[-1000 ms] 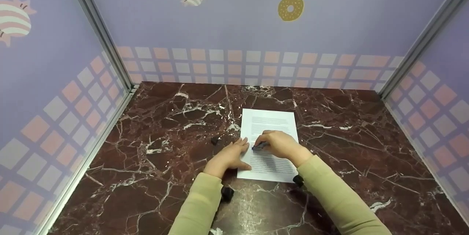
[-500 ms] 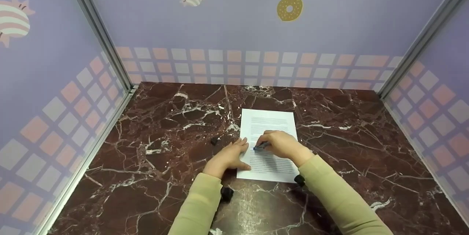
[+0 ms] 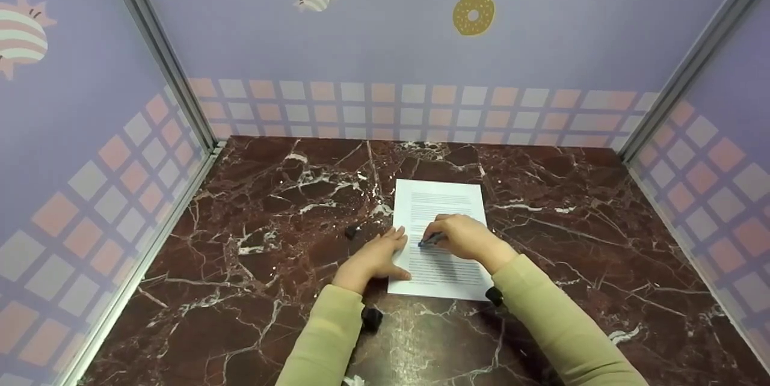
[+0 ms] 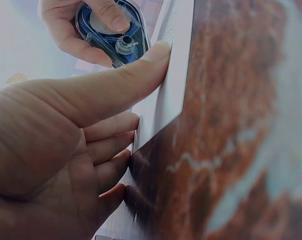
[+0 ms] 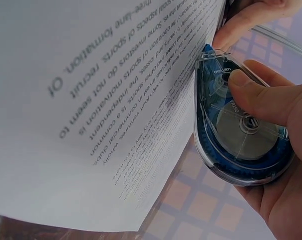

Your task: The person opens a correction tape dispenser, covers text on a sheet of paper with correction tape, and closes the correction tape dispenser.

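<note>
A printed sheet of paper (image 3: pixel 448 193) lies flat on the dark red marbled table. My right hand (image 3: pixel 466 238) grips a blue, clear-cased correction tape (image 5: pixel 246 125) between thumb and fingers. The blue tip of the tape meets the printed lines near the left side of the text. My left hand (image 3: pixel 376 260) rests with fingers spread at the paper's left edge, its thumb (image 4: pixel 125 82) on the sheet. In the right wrist view the sheet's print (image 5: pixel 140 100) shows close up. Part of the text is hidden beneath the right hand.
A small black object (image 3: pixel 352 232) lies on the table left of the paper. Black wrist devices (image 3: pixel 372 318) sit under both sleeves. Lilac patterned panels (image 3: pixel 385 43) with metal corner posts wall in the table (image 3: pixel 271 193) at the back and both sides.
My right hand has slid slightly to the right along the text with the correction tape. The left hand stays in place on the paper's edge.
</note>
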Demonstrator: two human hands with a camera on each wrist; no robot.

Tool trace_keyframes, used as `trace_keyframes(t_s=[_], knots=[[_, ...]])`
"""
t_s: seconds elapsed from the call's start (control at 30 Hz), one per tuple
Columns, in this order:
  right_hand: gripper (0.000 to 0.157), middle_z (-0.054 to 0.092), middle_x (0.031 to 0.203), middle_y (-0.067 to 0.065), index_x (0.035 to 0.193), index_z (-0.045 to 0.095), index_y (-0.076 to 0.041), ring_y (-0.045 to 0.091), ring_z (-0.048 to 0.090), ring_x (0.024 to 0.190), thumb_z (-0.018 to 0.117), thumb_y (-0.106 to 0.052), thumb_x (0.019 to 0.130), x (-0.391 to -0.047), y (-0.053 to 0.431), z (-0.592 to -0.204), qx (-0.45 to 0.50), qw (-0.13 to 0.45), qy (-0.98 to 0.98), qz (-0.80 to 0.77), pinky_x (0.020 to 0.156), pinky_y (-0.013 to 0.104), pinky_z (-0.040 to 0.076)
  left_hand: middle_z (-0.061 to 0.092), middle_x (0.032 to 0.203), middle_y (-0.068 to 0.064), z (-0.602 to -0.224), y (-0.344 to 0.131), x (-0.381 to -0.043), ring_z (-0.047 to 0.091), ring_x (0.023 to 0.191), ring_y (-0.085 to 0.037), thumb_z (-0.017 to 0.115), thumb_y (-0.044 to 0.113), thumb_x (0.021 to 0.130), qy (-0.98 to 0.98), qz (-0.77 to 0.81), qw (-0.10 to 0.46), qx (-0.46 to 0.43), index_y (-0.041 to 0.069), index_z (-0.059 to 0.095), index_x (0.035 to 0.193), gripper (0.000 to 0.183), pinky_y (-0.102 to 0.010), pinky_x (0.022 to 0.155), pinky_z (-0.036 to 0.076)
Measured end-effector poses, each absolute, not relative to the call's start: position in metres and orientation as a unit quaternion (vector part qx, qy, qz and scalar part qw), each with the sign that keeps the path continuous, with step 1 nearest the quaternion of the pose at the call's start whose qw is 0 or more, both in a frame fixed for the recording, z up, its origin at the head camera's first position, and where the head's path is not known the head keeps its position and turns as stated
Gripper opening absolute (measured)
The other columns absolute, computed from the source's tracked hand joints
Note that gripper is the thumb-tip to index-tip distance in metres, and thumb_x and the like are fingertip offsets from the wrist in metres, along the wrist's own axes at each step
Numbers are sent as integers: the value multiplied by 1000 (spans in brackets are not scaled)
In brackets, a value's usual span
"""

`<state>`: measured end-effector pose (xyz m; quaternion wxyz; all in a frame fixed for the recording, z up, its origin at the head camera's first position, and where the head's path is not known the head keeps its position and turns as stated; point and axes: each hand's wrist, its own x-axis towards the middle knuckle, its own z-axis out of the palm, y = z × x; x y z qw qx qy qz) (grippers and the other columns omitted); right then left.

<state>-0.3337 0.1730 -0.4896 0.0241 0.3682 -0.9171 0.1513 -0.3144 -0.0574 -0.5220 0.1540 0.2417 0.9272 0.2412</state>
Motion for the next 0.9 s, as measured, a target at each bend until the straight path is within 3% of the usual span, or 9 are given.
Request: trace_keyframes(t_s=[0.9], knots=[[23,76,98,4,101,80,-12,27,75,94,78,2,83,-334,179,-490,371,17,-915,155,87,43,62,27,170,-15,-523,-57,-314,20,160,-34,85,32,84,927,240,150,245,-2,41,155,91,-51,133,17]])
